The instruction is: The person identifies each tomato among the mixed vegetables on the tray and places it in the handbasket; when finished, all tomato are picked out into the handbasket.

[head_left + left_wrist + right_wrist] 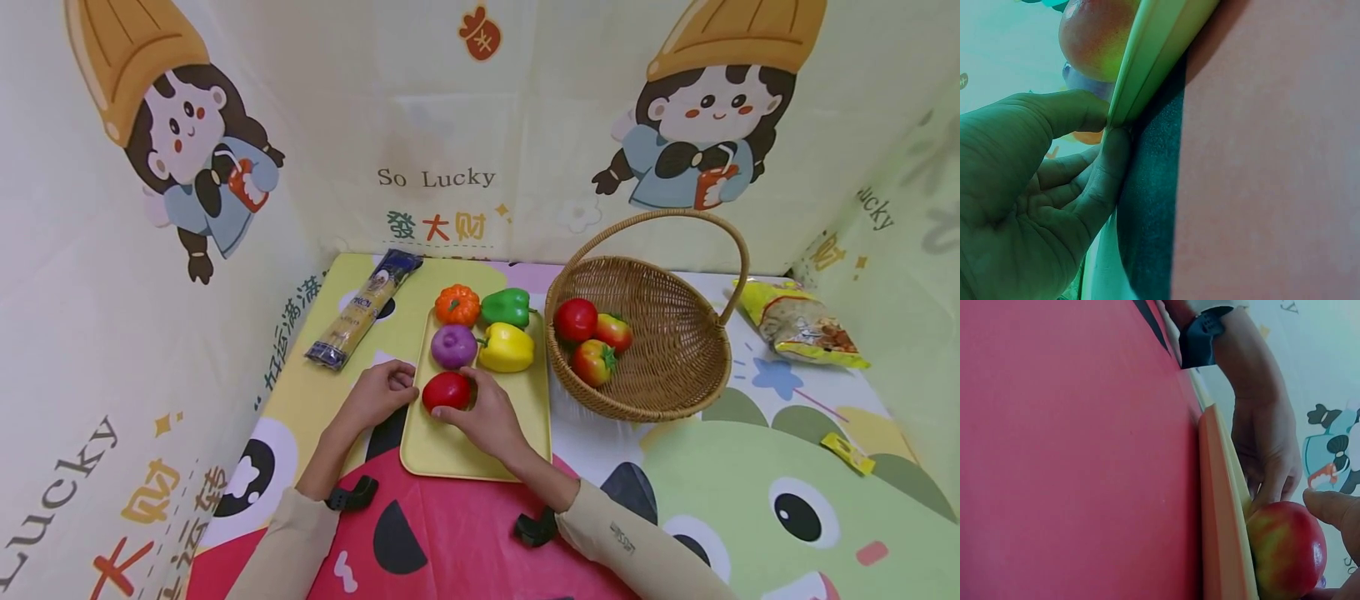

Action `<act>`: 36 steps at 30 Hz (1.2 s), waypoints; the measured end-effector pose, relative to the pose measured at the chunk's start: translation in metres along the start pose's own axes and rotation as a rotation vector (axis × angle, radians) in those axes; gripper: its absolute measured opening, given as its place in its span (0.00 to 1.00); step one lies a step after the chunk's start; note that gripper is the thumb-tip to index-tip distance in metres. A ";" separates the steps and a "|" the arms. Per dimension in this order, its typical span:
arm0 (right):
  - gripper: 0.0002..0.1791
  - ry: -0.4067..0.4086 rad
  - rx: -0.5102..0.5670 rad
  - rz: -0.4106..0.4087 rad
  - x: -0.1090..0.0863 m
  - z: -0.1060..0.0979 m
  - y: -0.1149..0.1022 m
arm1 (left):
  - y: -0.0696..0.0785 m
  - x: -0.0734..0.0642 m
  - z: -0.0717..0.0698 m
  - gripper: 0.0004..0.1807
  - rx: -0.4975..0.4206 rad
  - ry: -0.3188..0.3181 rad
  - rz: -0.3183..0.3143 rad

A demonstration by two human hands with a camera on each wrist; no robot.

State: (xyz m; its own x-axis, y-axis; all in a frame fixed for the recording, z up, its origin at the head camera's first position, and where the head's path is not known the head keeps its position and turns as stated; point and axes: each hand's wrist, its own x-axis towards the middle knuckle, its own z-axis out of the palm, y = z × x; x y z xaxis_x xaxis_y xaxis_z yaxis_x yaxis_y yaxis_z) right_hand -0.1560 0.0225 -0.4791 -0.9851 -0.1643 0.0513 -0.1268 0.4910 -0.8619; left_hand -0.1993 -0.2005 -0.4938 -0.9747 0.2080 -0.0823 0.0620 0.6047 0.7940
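Observation:
A yellow tray (480, 454) lies in front of me. My left hand (381, 395) pinches its left rim between thumb and finger; the left wrist view shows the thumb above the edge and a finger below. On the tray, my right hand (486, 417) holds a smooth, round red fruit (446, 392) between thumb and fingers. A yellow-green patch on this red fruit (1285, 550) shows in the right wrist view. Beyond it on the tray are a purple onion (453, 346), a yellow bell pepper (507, 347), an orange pumpkin (457, 306) and a green bell pepper (506, 307).
Right of the tray stands a wicker basket (675, 333) with a tall handle, holding a red fruit (576, 320) and two red-yellow tomatoes (594, 362). A pasta pack (363, 310) lies at the left. At the right are a yellow snack bag (806, 325) and a small yellow packet (848, 453).

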 end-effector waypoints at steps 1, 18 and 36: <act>0.42 0.001 -0.002 -0.001 0.001 0.000 0.001 | -0.001 0.000 0.000 0.19 0.000 -0.002 0.001; 0.38 -0.044 0.096 0.008 -0.002 -0.011 -0.006 | 0.000 -0.001 0.000 0.18 -0.015 -0.006 -0.010; 0.39 -0.265 0.167 -0.171 -0.016 -0.146 -0.069 | -0.003 0.001 -0.001 0.19 -0.024 -0.013 0.015</act>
State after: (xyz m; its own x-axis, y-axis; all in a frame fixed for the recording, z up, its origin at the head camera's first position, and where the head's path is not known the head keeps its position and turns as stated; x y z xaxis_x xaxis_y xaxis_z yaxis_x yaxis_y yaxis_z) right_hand -0.1491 0.1164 -0.3469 -0.8838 -0.4595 0.0881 -0.2451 0.2944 -0.9237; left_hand -0.2005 -0.2029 -0.4959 -0.9708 0.2270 -0.0782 0.0710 0.5826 0.8097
